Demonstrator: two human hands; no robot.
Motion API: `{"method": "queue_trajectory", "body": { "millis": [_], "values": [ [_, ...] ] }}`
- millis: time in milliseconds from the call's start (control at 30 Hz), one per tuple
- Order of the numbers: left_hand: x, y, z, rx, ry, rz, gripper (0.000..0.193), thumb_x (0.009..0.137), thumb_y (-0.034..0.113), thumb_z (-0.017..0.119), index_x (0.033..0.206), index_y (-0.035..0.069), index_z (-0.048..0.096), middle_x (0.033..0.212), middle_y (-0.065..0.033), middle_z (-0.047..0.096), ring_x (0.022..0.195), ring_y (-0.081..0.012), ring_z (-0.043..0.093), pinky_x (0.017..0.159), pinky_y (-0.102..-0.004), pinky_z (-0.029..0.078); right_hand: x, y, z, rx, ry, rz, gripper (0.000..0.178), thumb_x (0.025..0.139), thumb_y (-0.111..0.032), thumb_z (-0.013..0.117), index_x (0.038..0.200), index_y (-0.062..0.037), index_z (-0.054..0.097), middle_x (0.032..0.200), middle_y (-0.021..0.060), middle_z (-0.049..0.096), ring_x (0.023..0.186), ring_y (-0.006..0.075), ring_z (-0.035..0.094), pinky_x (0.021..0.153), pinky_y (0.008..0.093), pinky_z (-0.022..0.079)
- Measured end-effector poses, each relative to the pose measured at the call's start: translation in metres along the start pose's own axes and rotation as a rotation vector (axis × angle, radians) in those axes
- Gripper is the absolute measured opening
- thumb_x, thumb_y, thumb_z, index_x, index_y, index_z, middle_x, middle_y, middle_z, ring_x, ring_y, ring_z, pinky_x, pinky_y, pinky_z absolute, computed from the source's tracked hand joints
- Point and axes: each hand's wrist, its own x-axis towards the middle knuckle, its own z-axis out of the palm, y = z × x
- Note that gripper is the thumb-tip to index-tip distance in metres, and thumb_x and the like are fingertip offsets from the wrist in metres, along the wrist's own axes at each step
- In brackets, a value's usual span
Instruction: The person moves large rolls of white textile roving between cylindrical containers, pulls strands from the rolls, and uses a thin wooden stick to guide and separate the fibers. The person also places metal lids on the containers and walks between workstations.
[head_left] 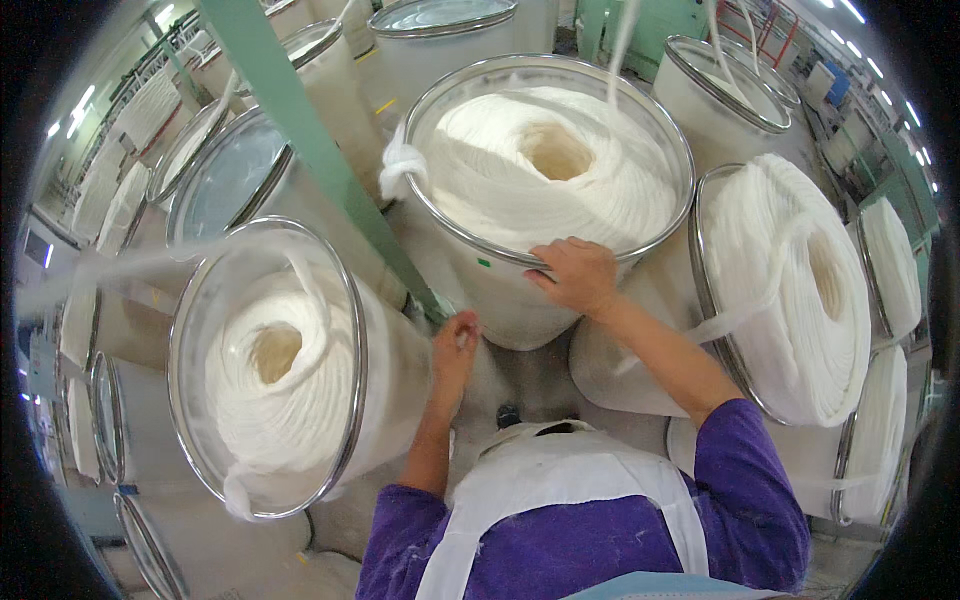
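My right hand (pixel 578 276) is closed over the near metal rim of a tall translucent sliver can (pixel 520 300). Thick white sliver (pixel 470 150) lies coiled in that can around a central hole, and a strand rises from its far side. A knotted bunch of sliver (pixel 402 165) hangs over its left rim. Lower and to the left, my left hand (pixel 455 345) has its fingers curled together beside the near can's wall; whatever they may hold is too small to make out. Left of it stands another sliver can (pixel 362 360), partly filled with coiled sliver.
A green post (pixel 300 120) slants down between the cans, ending near my left hand. On the right, an overfull can (pixel 640 350) bulges with coiled sliver (pixel 800 290). More cans crowd both sides and the back, including one (pixel 720 90) with strands rising.
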Motion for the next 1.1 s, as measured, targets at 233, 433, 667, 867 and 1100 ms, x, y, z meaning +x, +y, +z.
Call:
{"method": "queue_trajectory", "body": {
  "millis": [233, 433, 667, 867, 1100],
  "values": [
    [0.062, 0.033, -0.024, -0.068, 0.549, 0.172, 0.046, 0.090, 0.014, 0.059, 0.132, 0.001, 0.045, 0.128, -0.0132, 0.051, 0.117, -0.0247, 0.048, 0.101, -0.0357, 0.035, -0.018, 0.084, -0.045, -0.012, -0.277, 0.038, 0.030, 0.070, -0.038, 0.075, 0.085, -0.0138, 0.066, 0.081, 0.0019, 0.064, 0.088, 0.0229, 0.060, 0.084, 0.0367, 0.046],
    [0.084, 0.054, -0.041, -0.532, 0.497, 0.008, 0.048, 0.096, 0.029, 0.052, 0.135, 0.002, 0.043, 0.136, -0.0122, 0.045, 0.123, -0.0215, 0.043, 0.103, -0.0324, 0.031, -0.035, 0.097, -0.034, -0.092, -0.058, 0.231, 0.056, 0.071, -0.022, 0.078, 0.120, -0.0096, 0.054, 0.129, 0.0074, 0.050, 0.124, 0.0285, 0.043, 0.107, 0.0394, 0.035],
    [0.087, 0.076, -0.015, -0.703, 0.159, -0.169, 0.040, 0.092, 0.029, 0.060, 0.120, 0.000, 0.053, 0.109, -0.0053, 0.061, 0.099, -0.0130, 0.056, 0.083, -0.0231, 0.041, -0.041, 0.083, -0.020, -0.086, -0.053, 0.382, 0.073, 0.071, -0.013, 0.076, 0.135, -0.0094, 0.040, 0.144, 0.0123, 0.035, 0.137, 0.0337, 0.027, 0.109, 0.0419, 0.033],
    [0.026, 0.104, -0.013, -0.651, 0.319, -0.128, 0.027, 0.092, 0.025, 0.062, 0.105, 0.002, 0.061, 0.090, -0.0006, 0.059, 0.081, -0.0087, 0.051, 0.074, -0.0231, 0.041, -0.039, 0.065, -0.035, -0.029, 0.056, 0.289, 0.057, 0.075, -0.017, 0.074, 0.126, -0.0068, 0.051, 0.132, 0.0152, 0.048, 0.129, 0.0336, 0.039, 0.105, 0.0405, 0.035],
    [-0.092, 0.074, -0.009, -0.172, 0.296, -0.144, 0.027, 0.096, 0.023, 0.051, 0.109, 0.001, 0.061, 0.104, -0.0049, 0.061, 0.097, -0.0154, 0.054, 0.089, -0.0300, 0.041, -0.044, -0.022, -0.002, 1.080, -0.475, 0.493, 0.043, 0.090, -0.030, 0.063, 0.122, -0.0021, 0.057, 0.125, 0.0119, 0.057, 0.119, 0.0218, 0.050, 0.101, 0.0352, 0.036]
  ]
}}
